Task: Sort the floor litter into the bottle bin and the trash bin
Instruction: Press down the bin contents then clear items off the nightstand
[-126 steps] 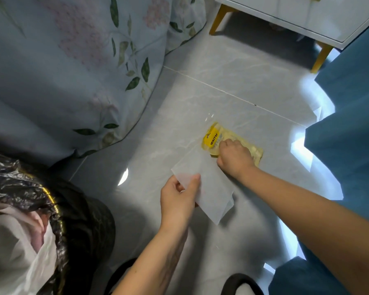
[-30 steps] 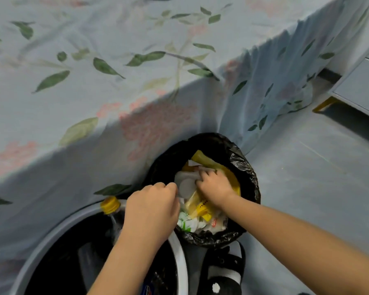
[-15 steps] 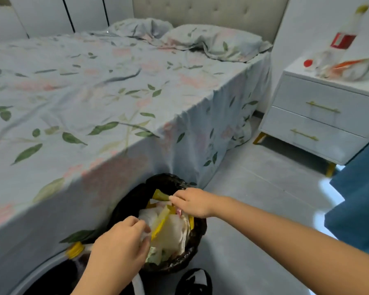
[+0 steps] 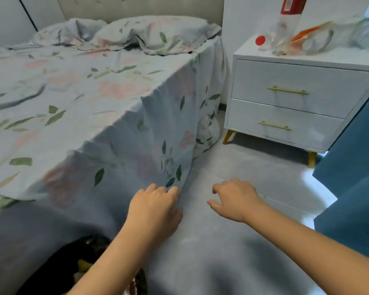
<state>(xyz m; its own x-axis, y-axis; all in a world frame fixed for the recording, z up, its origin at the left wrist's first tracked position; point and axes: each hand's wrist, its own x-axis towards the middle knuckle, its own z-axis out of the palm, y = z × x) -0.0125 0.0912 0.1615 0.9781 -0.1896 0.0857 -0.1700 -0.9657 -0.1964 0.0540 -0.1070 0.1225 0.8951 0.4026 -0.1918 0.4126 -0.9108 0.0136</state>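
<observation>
Head view shows the left hand (image 4: 156, 206) and right hand (image 4: 235, 200) held out over the floor (image 4: 232, 258), fingers loosely curled and grasping nothing, seemingly free for more litter. Black-lined trash bin (image 4: 87, 248) sits at the bed's (image 4: 73, 107) foot edge, bottom left; no floor litter shows.

The bed (image 4: 77, 99) fills the left side, with pillows (image 4: 149, 33) at its far end against the headboard (image 4: 136, 6). The nightstand (image 4: 296, 103) stands on the floor (image 4: 232, 241) right of the bed's far corner, a bottle (image 4: 288, 22) and wrappers (image 4: 311, 39) on top. The trash bin (image 4: 87, 262) sits on the floor by the bed's near edge, under the left forearm. A curtain (image 4: 354, 177) hangs at the right. Both hands, left (image 4: 155, 211) and right (image 4: 235, 201), hover over the floor.
</observation>
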